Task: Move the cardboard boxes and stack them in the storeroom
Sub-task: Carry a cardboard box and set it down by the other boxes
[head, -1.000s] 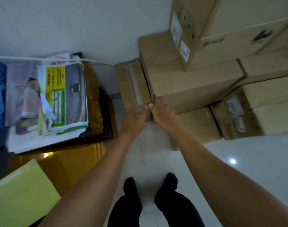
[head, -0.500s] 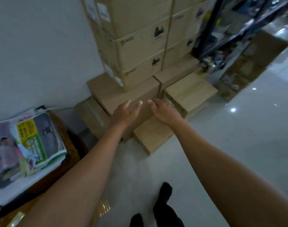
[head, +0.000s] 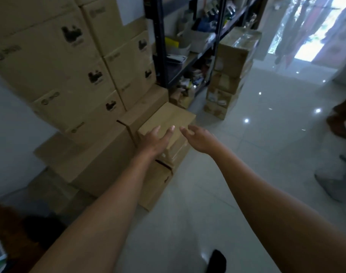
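Both hands are empty, with the fingers loose and spread apart. The left hand (head: 155, 141) is hovering over the near edge of the small box (head: 168, 118); I can't tell if it's touching. The right hand (head: 198, 137) is hanging just off the box's right side, above the floor (head: 247, 174). The small box is sitting on a low pile (head: 156, 186) in front of the tall stack (head: 60, 71) by the wall, with the shelf (head: 160, 46) behind.

I'm reading this as lining up a two-hand grab. My take on doing it well:
- Go for opposite sides, palms low near the bottom edges, not the top face.
- Test the weight before lifting.
- Lift straight up so the pile under it isn't dragging along.
- The floor is looking glossy and a leg (head: 339, 123) is standing to the right, so check that side before turning.
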`<state>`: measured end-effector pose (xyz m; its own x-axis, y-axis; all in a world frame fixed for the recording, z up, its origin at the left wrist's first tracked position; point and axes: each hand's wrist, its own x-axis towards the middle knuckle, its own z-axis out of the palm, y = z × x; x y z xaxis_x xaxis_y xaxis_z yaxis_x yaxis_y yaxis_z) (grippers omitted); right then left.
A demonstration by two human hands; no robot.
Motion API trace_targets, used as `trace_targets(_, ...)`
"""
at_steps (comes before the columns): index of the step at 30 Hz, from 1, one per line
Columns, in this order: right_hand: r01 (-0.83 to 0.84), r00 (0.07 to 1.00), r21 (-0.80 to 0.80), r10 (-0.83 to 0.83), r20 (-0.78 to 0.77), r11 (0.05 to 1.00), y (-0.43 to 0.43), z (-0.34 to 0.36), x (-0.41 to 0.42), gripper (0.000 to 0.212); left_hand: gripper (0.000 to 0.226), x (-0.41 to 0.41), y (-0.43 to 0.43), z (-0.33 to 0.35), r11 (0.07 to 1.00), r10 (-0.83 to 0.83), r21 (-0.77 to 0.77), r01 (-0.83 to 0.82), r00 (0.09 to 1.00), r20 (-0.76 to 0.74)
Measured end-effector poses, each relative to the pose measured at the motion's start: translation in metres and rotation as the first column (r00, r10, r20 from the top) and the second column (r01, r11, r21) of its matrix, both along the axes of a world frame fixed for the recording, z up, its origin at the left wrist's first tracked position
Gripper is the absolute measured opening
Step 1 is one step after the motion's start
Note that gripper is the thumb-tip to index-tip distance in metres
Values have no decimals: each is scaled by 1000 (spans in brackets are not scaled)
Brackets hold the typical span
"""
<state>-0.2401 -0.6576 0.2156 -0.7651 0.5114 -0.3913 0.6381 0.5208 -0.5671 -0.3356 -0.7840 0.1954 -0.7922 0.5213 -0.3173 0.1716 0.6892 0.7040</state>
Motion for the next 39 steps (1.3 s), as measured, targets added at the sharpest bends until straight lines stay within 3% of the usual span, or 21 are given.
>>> trace_targets(9, 131, 991, -67, -133, -26, 989, 168, -9, 28, 67, 83, 23, 180, -11, 995, -96, -38, 95, 995, -11)
trace_targets(23, 353, 932, -59, -356, -71, 934, 450, 12, -48, 64, 90, -89, 489, -8, 984, -168, 68, 162, 983, 79)
trace_targets(30, 345, 933, -47, -348, -94, 938, 602, -3, -103, 66, 90, -154, 635, -19, 983, -178, 58, 174, 981, 74)
trace_targets(39, 258, 963, -46, -260, -66, 965, 792, -31, -193, 68, 87, -232, 794, -51, 999, 13, 45, -23, 978, 208)
